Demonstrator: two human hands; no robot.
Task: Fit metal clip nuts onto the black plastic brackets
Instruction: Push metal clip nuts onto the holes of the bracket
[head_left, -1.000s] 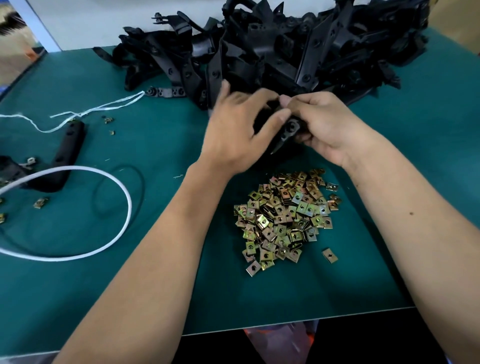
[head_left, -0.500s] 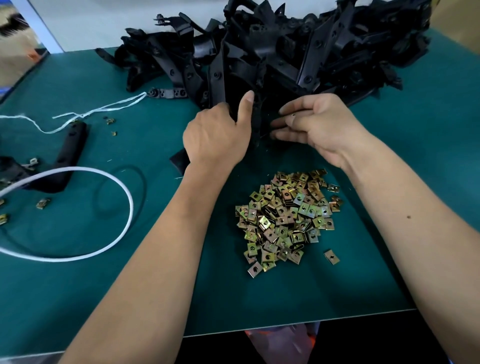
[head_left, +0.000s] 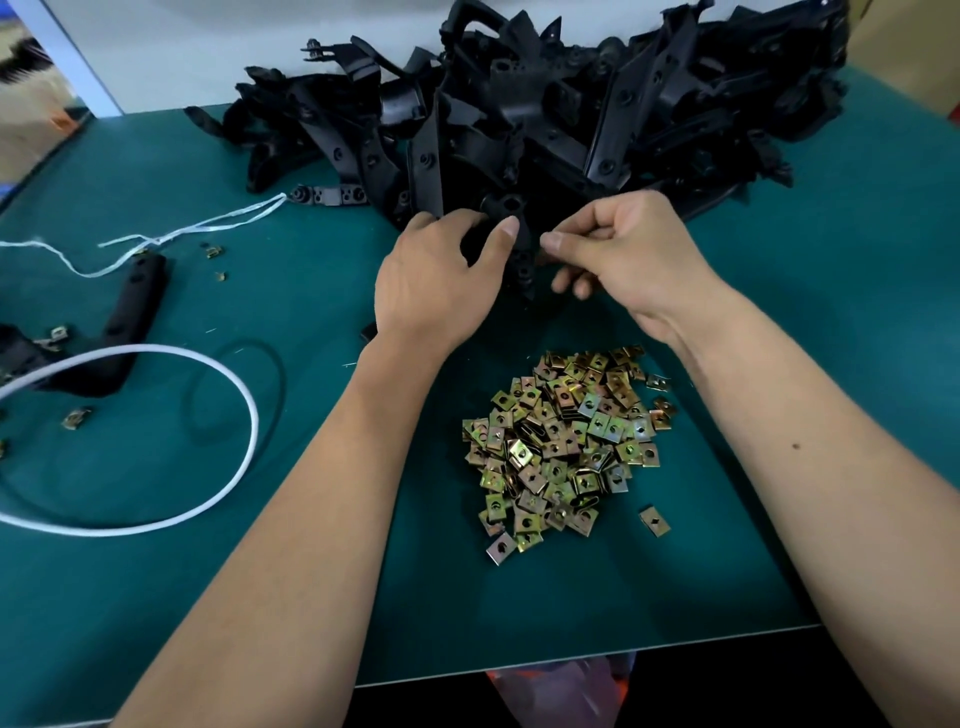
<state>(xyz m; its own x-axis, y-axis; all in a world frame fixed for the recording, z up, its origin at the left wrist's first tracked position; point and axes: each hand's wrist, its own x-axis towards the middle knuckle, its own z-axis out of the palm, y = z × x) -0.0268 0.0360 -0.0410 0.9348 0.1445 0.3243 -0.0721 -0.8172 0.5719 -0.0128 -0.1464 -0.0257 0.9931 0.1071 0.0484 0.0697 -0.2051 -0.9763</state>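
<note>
A black plastic bracket (head_left: 521, 244) stands between my hands in front of the big pile of black brackets (head_left: 597, 114). My left hand (head_left: 441, 280) grips it from the left, thumb against its upper part. My right hand (head_left: 618, 254) holds its right side with curled fingers and the thumb pointing at the bracket. Whether a clip nut sits in my right fingers is hidden. A heap of brass-coloured metal clip nuts (head_left: 566, 441) lies on the green mat (head_left: 311, 597) just below my hands. One loose clip nut (head_left: 654, 521) lies to its lower right.
At the left lie a black bracket with fitted clips (head_left: 130, 306), a white strap loop (head_left: 156, 441), white string (head_left: 171, 234) and a few stray clip nuts (head_left: 77, 417). The mat's front edge (head_left: 623, 652) runs near my forearms.
Both hands have lifted a bracket off the front of the pile and turned it upright. My left hand moved right onto it, and my right fingers have curled.
</note>
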